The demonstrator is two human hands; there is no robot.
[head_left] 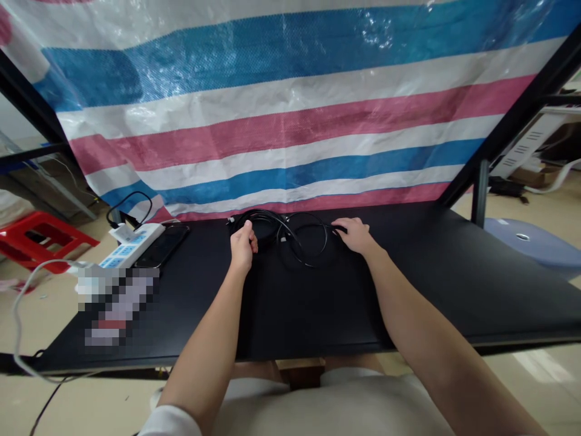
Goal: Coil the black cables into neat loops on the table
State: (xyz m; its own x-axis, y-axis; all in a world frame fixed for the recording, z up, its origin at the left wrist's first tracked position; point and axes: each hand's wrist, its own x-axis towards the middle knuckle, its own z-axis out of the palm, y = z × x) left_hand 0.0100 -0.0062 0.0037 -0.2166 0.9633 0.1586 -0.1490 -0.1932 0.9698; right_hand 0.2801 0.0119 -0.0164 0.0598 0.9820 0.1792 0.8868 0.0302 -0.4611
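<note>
A tangle of thin black cables (295, 237) lies in loose loops at the far middle of a black table (318, 303). My left hand (242, 244) is closed round the left part of the bundle. My right hand (354, 234) rests on the right side of the loops, fingers curled over a black cable end.
A white power strip (131, 243) with a black plug and a dark phone (162, 244) lie at the table's far left. A striped blue, pink and white tarp (290, 109) hangs behind. A red stool (40, 237) stands on the floor left, a pale blue stool (535, 243) right.
</note>
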